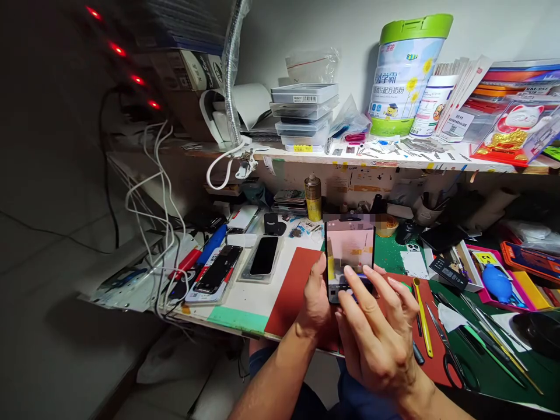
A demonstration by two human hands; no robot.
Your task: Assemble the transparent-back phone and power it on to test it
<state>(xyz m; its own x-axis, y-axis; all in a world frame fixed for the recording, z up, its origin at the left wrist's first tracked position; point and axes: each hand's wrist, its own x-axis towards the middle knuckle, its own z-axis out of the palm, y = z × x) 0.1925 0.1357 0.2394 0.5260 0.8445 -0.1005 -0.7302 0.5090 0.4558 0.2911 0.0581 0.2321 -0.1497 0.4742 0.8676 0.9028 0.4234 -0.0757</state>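
A smartphone (350, 245) with its screen lit stands upright above the red-brown mat (289, 291). The screen shows what looks like a camera picture of the bench. My left hand (315, 297) is closed around the phone's left edge, thumb along the side. In front of the lower screen is my right hand (380, 332), its fingers spread and stretched out. Its fingertips are at the glass, though I cannot tell whether they press on it. Right of that hand lie a yellow-handled tool (422, 321) and black-handled scissors (452, 361).
Two more phones, one with a bare black back (221, 268) and one with a dark screen (265, 255), lie left of the mat. Loose white cables (161, 175) hang over the left edge. A spray can (312, 197) stands behind. A shelf (363, 158) crosses above.
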